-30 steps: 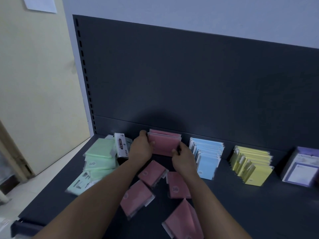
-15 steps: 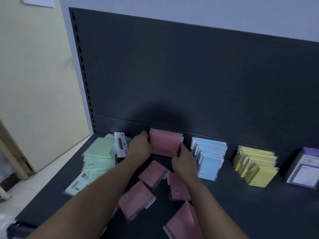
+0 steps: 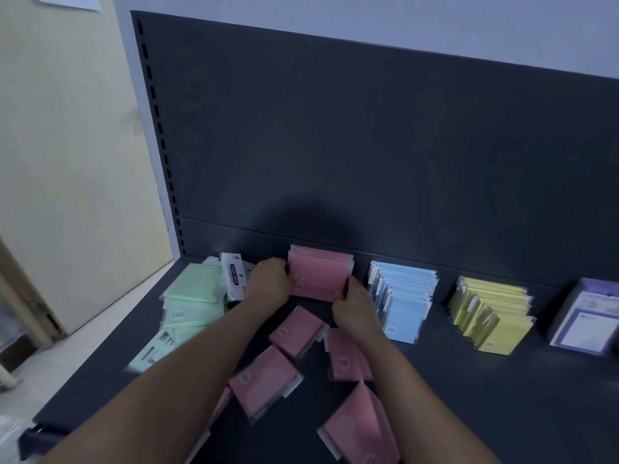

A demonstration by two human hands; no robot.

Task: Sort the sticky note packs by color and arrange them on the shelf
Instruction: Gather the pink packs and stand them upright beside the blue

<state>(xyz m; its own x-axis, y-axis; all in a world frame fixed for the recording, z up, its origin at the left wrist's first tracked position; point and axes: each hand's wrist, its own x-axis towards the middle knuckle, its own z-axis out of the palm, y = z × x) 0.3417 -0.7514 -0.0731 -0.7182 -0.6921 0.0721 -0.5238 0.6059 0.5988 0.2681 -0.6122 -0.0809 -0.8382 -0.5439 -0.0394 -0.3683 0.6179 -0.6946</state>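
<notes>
Here, on a dark grey shelf (image 3: pixel 502 396), a person sorts sticky notes by colour, both hands closed on the pink stack (image 3: pixel 318 276). The stack stands on edge against the foot of the dark back panel (image 3: pixel 368 145). The left hand (image 3: pixel 268 279) curls its fingers round the stack's left edge, while the right hand (image 3: pixel 351 306) pinches its lower right corner.

The shelf carries every pack in view. To the right of the pink stack stand the blue packs (image 3: pixel 405 303), leaning in an overlapping row, then the yellow packs (image 3: pixel 492 313) set the same way. At the frame's right edge are the purple packs (image 3: pixel 589 319), partly cut off. To the left lie the green packs (image 3: pixel 191 296) in a loose, unsorted heap. Beside them stands a white box (image 3: pixel 234 279) printed "STICKY NOTE", just beside the left hand.

Below the hands, the loose pink packs (image 3: pixel 294 331) lie scattered flat at odd angles between and under the forearms. One near the front edge is tented upward. Each pack is a square pad in clear wrapping with a small printed mark near one corner — its lettering too small to read.
</notes>
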